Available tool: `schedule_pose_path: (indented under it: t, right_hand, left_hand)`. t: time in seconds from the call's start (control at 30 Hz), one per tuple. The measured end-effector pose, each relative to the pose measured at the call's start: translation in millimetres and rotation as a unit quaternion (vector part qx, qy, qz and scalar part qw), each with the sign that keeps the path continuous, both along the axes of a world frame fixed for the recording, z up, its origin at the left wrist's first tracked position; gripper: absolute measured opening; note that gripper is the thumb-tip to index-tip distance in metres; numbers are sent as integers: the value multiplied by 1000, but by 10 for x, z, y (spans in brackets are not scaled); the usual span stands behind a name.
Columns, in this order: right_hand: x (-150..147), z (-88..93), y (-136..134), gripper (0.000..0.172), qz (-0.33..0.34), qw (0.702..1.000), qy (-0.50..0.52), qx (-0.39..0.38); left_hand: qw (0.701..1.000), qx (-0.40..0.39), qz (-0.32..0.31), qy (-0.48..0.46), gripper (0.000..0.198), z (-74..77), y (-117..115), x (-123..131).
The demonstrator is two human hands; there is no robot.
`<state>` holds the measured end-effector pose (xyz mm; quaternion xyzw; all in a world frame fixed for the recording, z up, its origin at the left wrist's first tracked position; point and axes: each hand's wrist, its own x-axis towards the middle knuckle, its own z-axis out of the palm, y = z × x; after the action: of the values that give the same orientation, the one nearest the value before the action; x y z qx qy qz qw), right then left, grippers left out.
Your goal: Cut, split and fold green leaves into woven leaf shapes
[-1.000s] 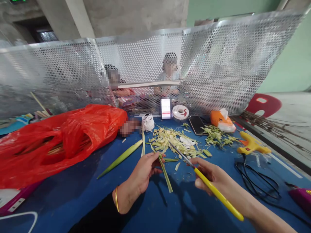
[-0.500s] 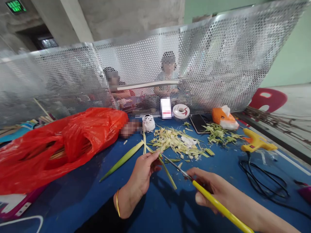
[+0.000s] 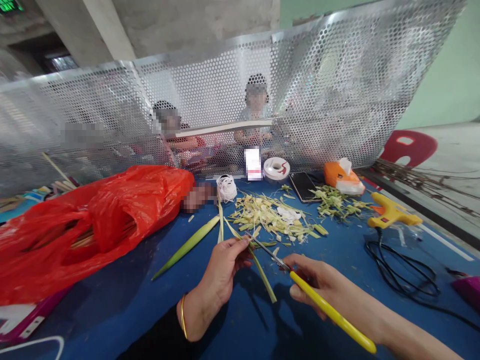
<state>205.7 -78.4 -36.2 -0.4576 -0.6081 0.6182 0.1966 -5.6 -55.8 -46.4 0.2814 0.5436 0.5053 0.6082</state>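
Observation:
My left hand (image 3: 225,270), a gold bangle at its wrist, pinches a narrow green leaf strip (image 3: 263,275) between thumb and fingertips. The strip's lower end sticks out to the right of the fingers. In my right hand (image 3: 322,282) is a pair of yellow-handled scissors (image 3: 330,310), its slim metal blades reaching the strip beside my left fingertips. Whether the blades are apart cannot be made out. Beyond the hands lies a heap of pale leaf scraps (image 3: 262,215). A broad green leaf (image 3: 187,247) rests on the blue table (image 3: 150,320) left of my left hand.
A red plastic bag (image 3: 123,215) covers the left side. Along the back stand white cord (image 3: 226,188), a ribbon roll (image 3: 276,169), a phone (image 3: 303,187) and tissues (image 3: 343,177). A yellow glue gun (image 3: 392,212) with black cable lies right. Two people sit behind the perforated screen (image 3: 210,85).
The view has shifted slightly. The scissors blades have come a little closer to my left fingertips, and the leaf strip hangs slightly lower. Both hands keep their hold.

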Motion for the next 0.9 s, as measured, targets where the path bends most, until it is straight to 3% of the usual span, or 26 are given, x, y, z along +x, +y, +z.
schedule_pose_path:
  t: [0.17, 0.43, 0.7, 0.9]
  right_hand:
    - [-15, -82, 3, 30, -3, 1000, 4, 11]
    - [-52, -21, 5, 37, -2, 1000, 16, -14]
    - [-82, -96, -11, 25, -15, 997, 11, 76]
    - [-144, -41, -36, 23, -18, 995, 20, 99]
  left_hand:
    - [1000, 0, 4, 8, 25, -13, 1, 3]
    - [1000, 6, 1, 16, 25, -22, 20, -9]
    - [1000, 15, 6, 18, 27, -46, 24, -24]
    - [1000, 10, 16, 3, 22, -7, 22, -19]
